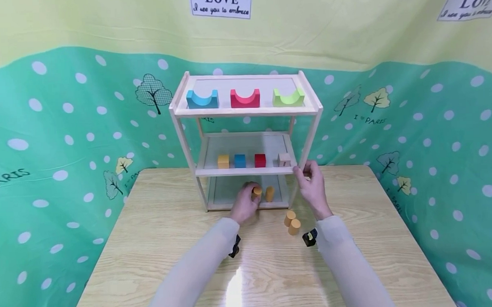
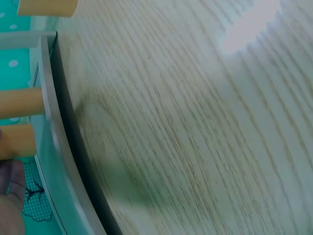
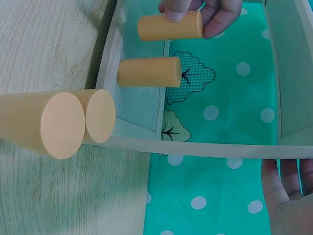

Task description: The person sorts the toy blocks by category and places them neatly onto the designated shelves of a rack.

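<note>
My left hand (image 1: pixel 245 203) pinches an orange-yellow wooden cylinder (image 3: pixel 168 25) over the bottom shelf of a small white rack (image 1: pixel 246 112). Whether its base touches the shelf I cannot tell. Just to its right, a matching cylinder (image 1: pixel 269 194) stands upright on that shelf. My right hand (image 1: pixel 313 189) grips the rack's front right post at middle-shelf height, thumb in front, fingers (image 3: pixel 288 178) against the post. Two more cylinders, one (image 1: pixel 290 218) behind the other (image 1: pixel 294 227), stand close together on the table before the rack's right side.
Yellow (image 1: pixel 223 161), blue (image 1: pixel 240 161), red (image 1: pixel 260 160) and pale (image 1: pixel 284 160) cubes line the middle shelf. The top shelf bears blue (image 1: pixel 203 101), red (image 1: pixel 245 99) and green (image 1: pixel 288 98) arch blocks. A patterned cloth (image 1: pixel 66 132) hangs behind the wooden table (image 1: pixel 150 220).
</note>
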A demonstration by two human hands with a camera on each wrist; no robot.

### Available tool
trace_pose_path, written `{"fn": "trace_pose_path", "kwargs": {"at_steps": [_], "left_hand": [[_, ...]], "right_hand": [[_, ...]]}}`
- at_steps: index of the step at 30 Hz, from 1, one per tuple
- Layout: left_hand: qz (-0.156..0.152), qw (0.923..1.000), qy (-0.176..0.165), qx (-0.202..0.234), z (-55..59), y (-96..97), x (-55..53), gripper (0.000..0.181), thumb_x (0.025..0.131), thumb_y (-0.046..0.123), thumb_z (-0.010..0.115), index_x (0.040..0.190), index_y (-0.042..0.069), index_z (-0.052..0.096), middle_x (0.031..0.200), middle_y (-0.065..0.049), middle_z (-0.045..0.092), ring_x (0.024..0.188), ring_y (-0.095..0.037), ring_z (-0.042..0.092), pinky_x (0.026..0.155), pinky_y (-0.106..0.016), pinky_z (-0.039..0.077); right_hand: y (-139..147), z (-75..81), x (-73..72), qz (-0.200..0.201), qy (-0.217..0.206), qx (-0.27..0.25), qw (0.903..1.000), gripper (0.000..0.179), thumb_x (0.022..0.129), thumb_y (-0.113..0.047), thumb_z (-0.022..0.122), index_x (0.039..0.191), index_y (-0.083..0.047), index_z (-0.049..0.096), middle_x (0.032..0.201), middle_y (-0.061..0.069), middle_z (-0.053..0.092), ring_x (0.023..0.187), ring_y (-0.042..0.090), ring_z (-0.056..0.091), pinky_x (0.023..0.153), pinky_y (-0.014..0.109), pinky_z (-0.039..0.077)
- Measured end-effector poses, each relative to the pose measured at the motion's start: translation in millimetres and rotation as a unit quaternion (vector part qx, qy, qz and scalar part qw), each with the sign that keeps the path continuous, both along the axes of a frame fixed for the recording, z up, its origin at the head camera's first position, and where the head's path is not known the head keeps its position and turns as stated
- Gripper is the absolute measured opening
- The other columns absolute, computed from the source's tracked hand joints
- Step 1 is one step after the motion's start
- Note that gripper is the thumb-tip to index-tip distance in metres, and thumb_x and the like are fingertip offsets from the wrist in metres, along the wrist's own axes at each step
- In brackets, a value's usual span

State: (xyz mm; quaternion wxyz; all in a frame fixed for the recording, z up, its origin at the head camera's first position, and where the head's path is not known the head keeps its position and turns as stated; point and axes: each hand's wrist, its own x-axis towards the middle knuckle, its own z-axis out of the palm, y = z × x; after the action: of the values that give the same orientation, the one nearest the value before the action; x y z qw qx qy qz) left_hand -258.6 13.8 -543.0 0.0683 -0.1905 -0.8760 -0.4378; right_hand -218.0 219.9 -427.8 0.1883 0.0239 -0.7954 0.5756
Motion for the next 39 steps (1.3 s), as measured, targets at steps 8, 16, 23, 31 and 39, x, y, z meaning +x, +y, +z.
{"fn": "trace_pose_path", "kwargs": {"at_steps": [8,16,23,31,39], "left_hand": [[0.012,0.9995,-0.030,0.003,-5.3,-1.3,-5.6,0.036,0.088,0.000,0.063,0.123,0.005,0.055,0.116,-0.010,0.056,0.105,-0.024,0.057,0.089,-0.035,0.050],[0.012,0.9993,-0.034,-0.001,-8.2,1.6,-7.3,0.038,0.087,0.000,0.063,0.125,0.002,0.054,0.117,-0.011,0.055,0.107,-0.025,0.056,0.092,-0.037,0.049],[0.018,0.9989,-0.042,0.007,-11.3,2.2,-9.2,0.040,0.086,-0.003,0.062,0.125,0.001,0.054,0.116,-0.011,0.054,0.105,-0.026,0.056,0.091,-0.037,0.049],[0.022,0.9987,-0.046,-0.011,-12.3,1.6,-11.4,0.039,0.088,-0.001,0.061,0.126,0.001,0.053,0.117,-0.012,0.055,0.106,-0.025,0.056,0.091,-0.038,0.049],[0.022,0.9981,-0.057,-0.008,-12.9,1.5,-11.2,0.041,0.088,0.000,0.062,0.127,0.002,0.053,0.117,-0.011,0.054,0.106,-0.025,0.055,0.091,-0.038,0.048]], "right_hand": [[7.4,-23.3,-13.8,-0.007,0.002,0.000,1.0000,0.031,0.096,-0.030,0.057,0.112,-0.004,0.051,0.099,0.009,0.053,0.093,0.019,0.052,0.080,0.036,0.044],[7.6,-23.2,-14.3,-0.011,0.007,0.000,0.9999,0.031,0.096,-0.031,0.057,0.111,-0.004,0.051,0.099,0.009,0.053,0.093,0.021,0.052,0.080,0.035,0.045],[7.1,-22.1,-13.9,-0.007,0.003,-0.003,1.0000,0.028,0.096,-0.028,0.057,0.111,-0.005,0.051,0.099,0.008,0.054,0.092,0.019,0.052,0.079,0.033,0.044],[-2.1,5.9,2.3,0.011,0.023,-0.009,0.9996,0.023,0.095,-0.010,0.055,0.107,0.009,0.050,0.095,0.017,0.052,0.090,0.026,0.051,0.078,0.036,0.044],[-3.8,9.9,5.6,0.011,0.019,-0.008,0.9997,0.023,0.096,-0.009,0.055,0.107,0.010,0.049,0.095,0.020,0.052,0.089,0.028,0.051,0.077,0.034,0.043]]}}
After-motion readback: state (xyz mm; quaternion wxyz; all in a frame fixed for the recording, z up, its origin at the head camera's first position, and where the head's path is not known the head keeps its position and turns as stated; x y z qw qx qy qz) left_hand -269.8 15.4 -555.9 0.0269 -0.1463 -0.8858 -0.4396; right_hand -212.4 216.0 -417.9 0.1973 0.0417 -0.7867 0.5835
